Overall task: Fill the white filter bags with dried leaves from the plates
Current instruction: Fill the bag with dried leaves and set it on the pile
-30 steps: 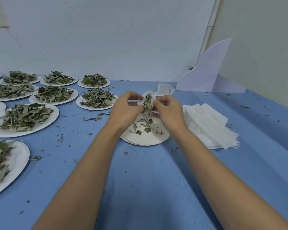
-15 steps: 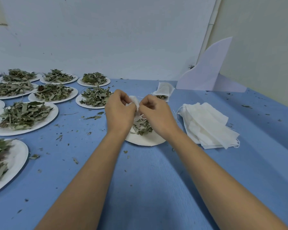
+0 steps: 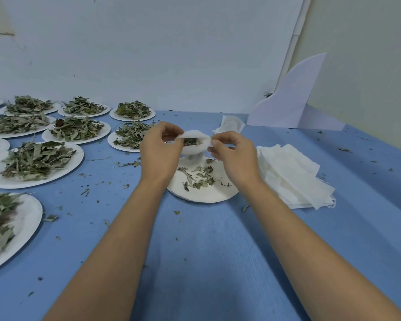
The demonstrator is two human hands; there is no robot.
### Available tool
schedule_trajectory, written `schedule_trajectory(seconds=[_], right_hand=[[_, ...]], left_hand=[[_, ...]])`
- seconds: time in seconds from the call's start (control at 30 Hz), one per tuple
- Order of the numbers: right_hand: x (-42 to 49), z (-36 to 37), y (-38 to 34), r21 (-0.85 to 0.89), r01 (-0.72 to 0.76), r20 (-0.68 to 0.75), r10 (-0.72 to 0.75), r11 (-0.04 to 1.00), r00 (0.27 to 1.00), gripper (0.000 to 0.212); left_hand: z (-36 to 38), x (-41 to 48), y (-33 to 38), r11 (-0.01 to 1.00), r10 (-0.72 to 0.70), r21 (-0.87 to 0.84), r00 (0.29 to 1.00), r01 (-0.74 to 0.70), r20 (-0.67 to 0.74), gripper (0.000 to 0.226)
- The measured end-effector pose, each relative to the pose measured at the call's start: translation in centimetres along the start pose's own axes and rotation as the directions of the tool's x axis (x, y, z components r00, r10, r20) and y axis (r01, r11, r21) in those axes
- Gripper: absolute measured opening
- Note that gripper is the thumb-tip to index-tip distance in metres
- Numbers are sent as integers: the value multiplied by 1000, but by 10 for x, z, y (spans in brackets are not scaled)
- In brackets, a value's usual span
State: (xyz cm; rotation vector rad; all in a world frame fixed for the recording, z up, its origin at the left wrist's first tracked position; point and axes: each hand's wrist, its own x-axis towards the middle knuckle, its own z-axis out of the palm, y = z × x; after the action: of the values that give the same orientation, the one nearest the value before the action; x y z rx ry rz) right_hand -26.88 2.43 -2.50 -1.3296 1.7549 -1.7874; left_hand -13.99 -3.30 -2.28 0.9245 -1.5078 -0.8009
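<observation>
Now both hands work close together above the nearly empty plate [image 3: 204, 195]; the left hand [image 3: 159, 154] pinches one edge of the white filter bag [image 3: 196, 147] between thumb and fingers, and the right hand [image 3: 237, 156] pinches the opposite edge, the bag's mouth gaping between them; dried leaves [image 3: 190, 142] show inside the mouth; the bag hangs over the far part of that plate, and whether its bottom touches the plate I cannot tell; a few leaf scraps [image 3: 199, 179] lie scattered on the plate itself; just right of the plate lies a stack of flat bags [image 3: 292, 172]; beyond the plate, toward the wall, lies another bag [image 3: 232, 123]; left of the plate, heaped plates [image 3: 36, 161] of leaves stand in rows, the nearest one just beside its far left edge; beyond the plate and to its right a white card [image 3: 292, 98] stands upright; leaf crumbs dot the blue table [image 3: 206, 251] all around the plate.
</observation>
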Motion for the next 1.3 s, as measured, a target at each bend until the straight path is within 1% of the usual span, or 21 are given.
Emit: schedule_trajectory(seconds=[0.03,0.07,0.13,0.17,0.23,0.3,0.37,0.47,0.57,0.7,0.73,0.8,0.87,0.93,1.0,1.07,1.13,1.2,1.3], right_hand=[[0,-2,2,-102,26,48,-21,994,999,14],[1,-4,4,-233,48,114,-22,971,993,25],[3,-7,8,-439,64,276,67,896,959,50],[3,-7,10,-499,67,349,130,864,928,56],[1,-5,13,-585,90,451,231,806,862,55],[-2,-1,13,-664,141,485,280,734,828,45],[-5,1,12,-698,178,467,253,693,847,36],[-4,-1,10,-662,172,420,171,730,892,34],[-3,-2,8,-601,164,427,141,783,893,41],[-8,8,10,-561,197,510,148,804,848,58],[-8,10,10,-533,192,518,137,824,844,59],[-9,14,7,-429,131,498,113,894,860,62],[-9,18,3,-317,50,405,88,947,910,58],[-7,20,2,-238,-5,243,64,971,968,46],[-6,19,2,-208,-15,96,36,978,995,30],[-5,16,5,-225,-17,40,26,974,999,15],[-4,13,8,-283,-18,48,33,959,998,9],[-4,11,12,-385,-1,85,37,923,996,11],[-6,10,15,-584,71,146,19,808,989,22]], left_hand=[[-1,1,0,1000,-11,1,999,11,-44,13],[-1,1,0,1000,-21,3,995,21,-94,14],[-1,2,-1,999,-51,-10,980,51,-191,14],[-2,3,-1,997,-80,-28,968,76,-239,14],[-3,5,0,988,-147,-85,936,126,-321,14],[-5,7,1,979,-190,-138,910,149,-369,13],[-6,7,2,969,-227,-186,889,165,-397,11],[-8,8,4,943,-291,-277,858,183,-424,11],[-8,10,5,927,-319,-329,846,183,-428,14],[-5,8,6,927,-321,-323,853,193,-412,17],[-4,7,7,924,-326,-328,855,198,-404,20],[-2,7,9,917,-335,-344,858,202,-389,24],[0,7,13,913,-335,-357,865,199,-373,26],[2,6,17,912,-321,-366,880,186,-351,25],[3,5,21,918,-295,-359,894,168,-337,24],[2,6,24,923,-278,-355,899,151,-340,21],[0,8,24,919,-274,-370,894,134,-355,15],[-3,10,24,922,-274,-365,880,126,-388,12],[-10,14,21,927,-270,-359,857,109,-438,17]])
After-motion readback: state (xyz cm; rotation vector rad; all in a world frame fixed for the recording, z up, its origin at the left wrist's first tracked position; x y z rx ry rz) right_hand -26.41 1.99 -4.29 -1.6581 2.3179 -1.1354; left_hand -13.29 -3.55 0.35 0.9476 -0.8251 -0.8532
